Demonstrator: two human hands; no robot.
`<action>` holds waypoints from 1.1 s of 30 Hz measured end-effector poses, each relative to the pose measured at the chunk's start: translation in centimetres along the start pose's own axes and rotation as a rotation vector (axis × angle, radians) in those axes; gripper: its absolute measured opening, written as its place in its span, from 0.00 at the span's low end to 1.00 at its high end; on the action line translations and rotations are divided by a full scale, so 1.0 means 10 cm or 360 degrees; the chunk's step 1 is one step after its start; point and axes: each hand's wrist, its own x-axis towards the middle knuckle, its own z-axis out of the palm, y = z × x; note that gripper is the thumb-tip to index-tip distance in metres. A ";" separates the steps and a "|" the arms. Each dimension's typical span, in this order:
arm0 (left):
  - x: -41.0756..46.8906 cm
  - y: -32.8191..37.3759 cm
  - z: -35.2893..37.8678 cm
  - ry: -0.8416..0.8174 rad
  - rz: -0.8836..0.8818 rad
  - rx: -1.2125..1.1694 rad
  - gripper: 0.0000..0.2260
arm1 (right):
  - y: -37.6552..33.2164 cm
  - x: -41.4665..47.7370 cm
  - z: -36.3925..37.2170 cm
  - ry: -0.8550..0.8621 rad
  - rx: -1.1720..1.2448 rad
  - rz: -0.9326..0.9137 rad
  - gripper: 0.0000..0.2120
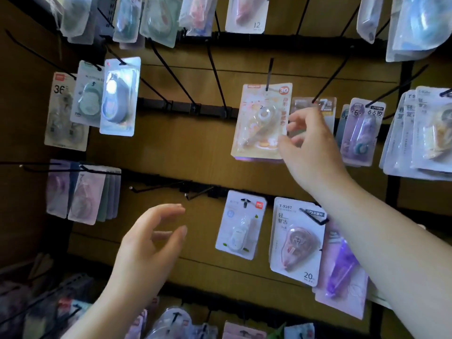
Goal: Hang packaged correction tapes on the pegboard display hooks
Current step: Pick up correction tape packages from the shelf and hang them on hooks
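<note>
The right hand (309,148) has its fingers loosely spread at the right edge of the pink pack (263,121), touching it; the pack hangs on a hook (269,73) at 12 o'clock. The left hand (149,243), at 7 o'clock, is half-curled and holds nothing. Bare board (176,148) lies at 9 o'clock, between the pink pack and the blue pack (119,96), under three bare hooks.

A peach-carded correction tape pack (263,121) hangs on a black hook (269,73), seemingly fronting a stack.
</note>
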 end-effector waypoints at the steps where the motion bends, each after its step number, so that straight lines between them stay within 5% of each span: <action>1: -0.11 -0.04 -0.03 -0.0008 -0.0070 -0.0010 0.16 | -0.03 -0.15 -0.04 -0.0071 0.0065 -0.0025 0.06; 7: -1.01 -0.31 -0.07 -0.0315 -0.0441 -0.0060 0.12 | 0.03 -1.32 -0.16 -0.0665 0.0499 0.0246 0.05; 14: -2.28 -0.97 0.01 -0.0842 -0.1162 0.0058 0.06 | 0.70 -3.10 0.27 -0.1460 0.0549 0.1359 0.09; 20: -3.08 -1.55 0.44 -0.1250 -0.1734 0.0214 0.10 | 1.33 -4.37 0.87 -0.1311 0.0547 0.2504 0.12; 28: -4.08 -2.20 1.03 -0.1554 -0.2148 0.0220 0.04 | 1.83 -5.22 1.16 -0.1441 0.0042 0.2220 0.16; 31: -4.42 -2.36 1.09 -0.1537 -0.2201 0.0258 0.02 | 1.94 -5.42 1.16 -0.1573 -0.0195 0.2104 0.04; 33: -4.55 -2.39 1.16 -0.1549 -0.2199 0.0264 0.02 | 1.99 -5.63 1.19 -0.1742 -0.0375 0.1897 0.17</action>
